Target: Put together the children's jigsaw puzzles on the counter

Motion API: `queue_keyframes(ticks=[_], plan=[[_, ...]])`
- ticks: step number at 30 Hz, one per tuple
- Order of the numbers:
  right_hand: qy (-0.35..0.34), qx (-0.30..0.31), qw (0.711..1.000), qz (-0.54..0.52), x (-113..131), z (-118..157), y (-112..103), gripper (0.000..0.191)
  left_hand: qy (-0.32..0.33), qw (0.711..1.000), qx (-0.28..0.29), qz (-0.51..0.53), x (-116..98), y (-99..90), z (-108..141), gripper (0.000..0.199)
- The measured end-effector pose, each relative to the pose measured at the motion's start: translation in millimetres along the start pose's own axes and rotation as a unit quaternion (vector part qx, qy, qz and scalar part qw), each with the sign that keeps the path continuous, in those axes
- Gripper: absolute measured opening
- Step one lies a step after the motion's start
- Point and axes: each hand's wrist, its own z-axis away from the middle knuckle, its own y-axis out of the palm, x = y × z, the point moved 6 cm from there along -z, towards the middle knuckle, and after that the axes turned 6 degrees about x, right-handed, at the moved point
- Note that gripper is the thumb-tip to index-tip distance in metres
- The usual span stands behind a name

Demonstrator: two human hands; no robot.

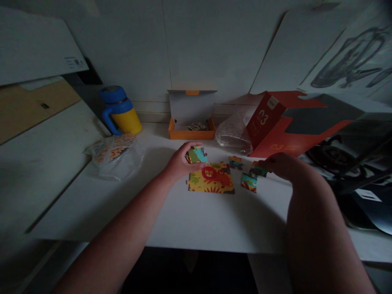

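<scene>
My left hand is closed around several puzzle pieces, the top one green and light blue. Just below it, joined pieces form a yellow puzzle section with two red-maned lions, flat on the white table. Over on the right, my right hand pinches the edge of a dark green puzzle piece close to the tabletop. Near that piece lie a loose teal piece and another loose piece in orange and blue.
Behind the puzzle stands an open orange box with striped pieces inside. A crumpled clear plastic bag and a large red box are to its right. At left are a blue-and-yellow jug and a bagged bundle.
</scene>
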Motion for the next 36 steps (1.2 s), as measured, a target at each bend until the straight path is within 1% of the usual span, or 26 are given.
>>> queue_keyframes(ticks=[4,8,14,16,20,22,24,29,32,36], plan=[[-0.002,-0.007,1.0,0.013,-3.7,-1.5,-2.4,0.032,0.004,1.0,-0.006,0.002,-1.5,-0.7,0.0,0.075],[-0.034,-0.03,0.999,0.016,0.0,-2.9,-1.7,0.027,0.001,1.0,-0.006,0.009,-2.0,-0.5,-0.1,0.074],[-0.074,-0.051,0.995,-0.039,2.2,-5.8,2.7,0.022,-0.002,1.0,-0.003,0.031,-5.3,-0.2,-0.2,0.071],[-0.088,-0.062,0.992,-0.062,6.4,-3.0,-0.7,0.021,-0.003,1.0,-0.007,0.018,-5.6,-1.3,0.0,0.071],[-0.109,-0.095,0.986,-0.085,20.2,8.6,-14.4,0.026,0.0,1.0,-0.019,-0.017,-4.0,-4.5,0.2,0.073],[-0.105,-0.099,0.987,-0.076,26.3,13.6,-18.7,0.028,0.001,1.0,-0.02,-0.022,-2.6,-5.2,0.1,0.073],[-0.104,-0.089,0.989,-0.059,31.7,15.8,-18.4,0.028,0.003,1.0,-0.021,-0.022,-1.6,-5.3,0.0,0.072],[-0.114,-0.074,0.99,-0.046,40.6,10.4,-5.1,0.033,-0.005,1.0,-0.02,-0.01,-0.1,-4.2,-0.7,0.071],[-0.09,-0.071,0.993,-0.032,42.0,5.0,2.7,0.033,-0.004,1.0,-0.023,-0.006,-0.8,-4.4,-0.6,0.071],[-0.054,-0.081,0.995,0.003,44.3,4.1,4.4,0.033,0.0,1.0,-0.025,-0.017,-2.7,-5.7,-0.6,0.07]])
